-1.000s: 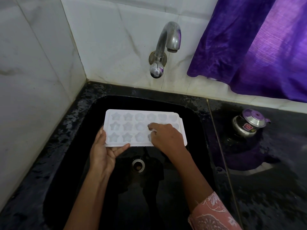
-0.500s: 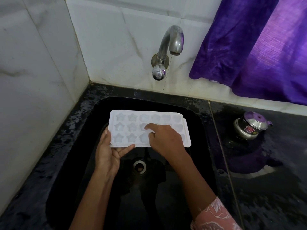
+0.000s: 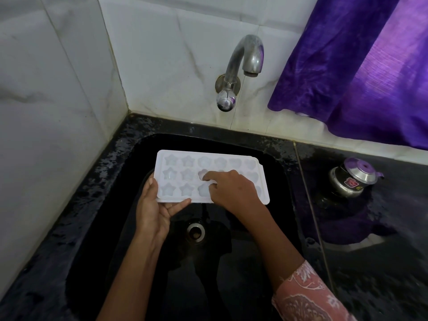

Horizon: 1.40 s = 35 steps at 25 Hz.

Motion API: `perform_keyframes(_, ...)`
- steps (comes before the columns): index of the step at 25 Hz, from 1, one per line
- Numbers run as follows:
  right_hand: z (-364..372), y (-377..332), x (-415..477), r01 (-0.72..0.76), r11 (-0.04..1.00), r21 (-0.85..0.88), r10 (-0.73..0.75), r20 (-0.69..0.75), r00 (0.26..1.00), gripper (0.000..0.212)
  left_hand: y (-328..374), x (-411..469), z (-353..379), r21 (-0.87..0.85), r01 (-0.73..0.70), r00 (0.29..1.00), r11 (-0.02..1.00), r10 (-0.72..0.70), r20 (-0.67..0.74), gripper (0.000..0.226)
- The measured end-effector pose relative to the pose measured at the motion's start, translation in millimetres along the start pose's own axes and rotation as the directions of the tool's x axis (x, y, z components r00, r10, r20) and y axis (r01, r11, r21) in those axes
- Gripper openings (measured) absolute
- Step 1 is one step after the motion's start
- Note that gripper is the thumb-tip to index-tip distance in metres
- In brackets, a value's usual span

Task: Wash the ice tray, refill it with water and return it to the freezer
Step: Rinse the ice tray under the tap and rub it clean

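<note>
A white ice tray (image 3: pixel 185 167) with star and flower moulds is held level over the black sink (image 3: pixel 273 172). My left hand (image 3: pixel 152 212) grips its near left corner, fingers underneath and thumb along the front edge. My right hand (image 3: pixel 234 191) lies on top of the tray, its index finger poking into a flower mould in the middle row; the other fingers are curled. The hand hides the tray's right-hand moulds. No water runs from the metal tap (image 3: pixel 243 66) on the wall above.
The sink drain (image 3: pixel 195 232) lies below the tray. A small steel pot with a purple lid (image 3: pixel 354 177) stands on the wet black counter (image 3: pixel 370 262) to the right. A purple curtain (image 3: pixel 361 66) hangs at the back right. White tiled walls close the left and back.
My right index finger has slid leftward along the middle row to another mould. The tray and my left hand stay where they were.
</note>
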State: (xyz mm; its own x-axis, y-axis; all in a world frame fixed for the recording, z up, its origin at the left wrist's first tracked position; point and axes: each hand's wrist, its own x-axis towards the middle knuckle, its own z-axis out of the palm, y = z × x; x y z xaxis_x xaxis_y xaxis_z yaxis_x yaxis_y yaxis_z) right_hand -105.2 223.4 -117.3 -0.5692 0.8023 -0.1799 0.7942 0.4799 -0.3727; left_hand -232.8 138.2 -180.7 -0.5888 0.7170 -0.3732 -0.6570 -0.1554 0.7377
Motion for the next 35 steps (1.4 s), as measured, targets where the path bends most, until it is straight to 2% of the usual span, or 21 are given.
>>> perform_keyframes(4, 1, -2, 1, 0.004, 1.000, -0.023, -0.004, -0.021, 1.000, 0.037, -1, -2, 0, 0.006, 0.010, 1.000, 1.000, -0.010, 0.002, 0.026)
perform_keyframes(14, -3, -6, -2, -0.011, 1.000, -0.009, 0.012, 0.040, 0.999, 0.034, -4, -3, 2, 0.015, 0.014, 1.000, 1.000, -0.014, -0.015, 0.024)
perform_keyframes(19, -5, -12, 0, 0.059, 0.998, -0.009, -0.060, -0.063, 0.996, 0.033, -5, -4, 3, -0.001, 0.021, 0.999, 1.000, -0.021, -0.027, 0.024)
perform_keyframes(26, 3, -23, 5, 0.091, 0.996, 0.009, -0.091, 0.053, 0.994, 0.040, -6, -5, 1, -0.003, 0.012, 1.000, 1.000, -0.012, -0.025, 0.026)
perform_keyframes(35, 7, -23, 11, 0.112, 0.994, -0.019, -0.111, 0.059, 0.992, 0.038, -5, -3, -1, -0.006, 0.012, 0.999, 1.000, -0.012, -0.040, 0.024)
